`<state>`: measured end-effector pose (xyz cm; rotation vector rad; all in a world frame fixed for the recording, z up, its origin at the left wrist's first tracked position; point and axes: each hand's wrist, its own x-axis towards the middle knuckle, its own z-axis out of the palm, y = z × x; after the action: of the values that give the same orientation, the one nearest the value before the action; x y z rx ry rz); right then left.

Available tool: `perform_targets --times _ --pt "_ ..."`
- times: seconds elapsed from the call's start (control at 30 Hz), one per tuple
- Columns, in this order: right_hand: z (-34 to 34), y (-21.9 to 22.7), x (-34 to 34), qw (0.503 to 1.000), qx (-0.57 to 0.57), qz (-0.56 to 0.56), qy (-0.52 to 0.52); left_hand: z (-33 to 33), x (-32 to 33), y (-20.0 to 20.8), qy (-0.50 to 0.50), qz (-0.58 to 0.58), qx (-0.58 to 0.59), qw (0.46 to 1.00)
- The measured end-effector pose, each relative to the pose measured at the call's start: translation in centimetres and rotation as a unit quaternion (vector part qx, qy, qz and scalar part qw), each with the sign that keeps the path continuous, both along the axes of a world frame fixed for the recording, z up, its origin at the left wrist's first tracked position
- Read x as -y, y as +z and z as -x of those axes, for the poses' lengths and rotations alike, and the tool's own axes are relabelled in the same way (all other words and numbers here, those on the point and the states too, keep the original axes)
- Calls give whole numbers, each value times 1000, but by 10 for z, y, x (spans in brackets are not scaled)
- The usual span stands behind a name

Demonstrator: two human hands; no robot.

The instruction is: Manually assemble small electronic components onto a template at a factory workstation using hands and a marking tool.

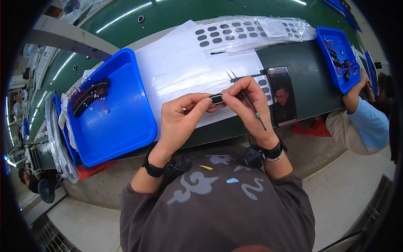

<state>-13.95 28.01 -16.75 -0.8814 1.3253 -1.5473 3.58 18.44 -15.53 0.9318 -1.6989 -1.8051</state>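
Over the white paper, my left hand [180, 114] pinches one end of a small black oval part [217, 99] with a pale rim. The thumb and fingers of my right hand [251, 112] grip its other end. Across that right hand lies a pair of tweezers [257, 115], dark with a green band, tips pointing away from me. Fingertips cover both ends of the oval part. White sheets [180, 56] spread beneath and beyond my hands. A white strip of dark oval pads [263, 83] shows just right of my right hand.
At left sits a blue tray [126, 130] with dark parts and wires with white ends [90, 95]. A phone [281, 98] lies at right. Plastic-wrapped sheets of oval pads [226, 31] are at the back. Another person's arm [364, 115] reaches toward a second blue tray [322, 35].
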Motion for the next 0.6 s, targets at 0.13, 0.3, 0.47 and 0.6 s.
perform_targets --times 0.13,0.3,0.47,0.6 --pt "0 -1 -5 990 -132 -1 -39 10 -1 0 9 -9 -15 1000" --pt "-4 -1 -11 975 -202 78 -43 21 -7 4 26 28 18 999" --pt "-6 -9 -16 995 -69 78 -3 9 -10 -3 16 65 57 996" --pt "-9 -5 -16 994 -48 93 -32 12 -21 5 14 59 -3 998"
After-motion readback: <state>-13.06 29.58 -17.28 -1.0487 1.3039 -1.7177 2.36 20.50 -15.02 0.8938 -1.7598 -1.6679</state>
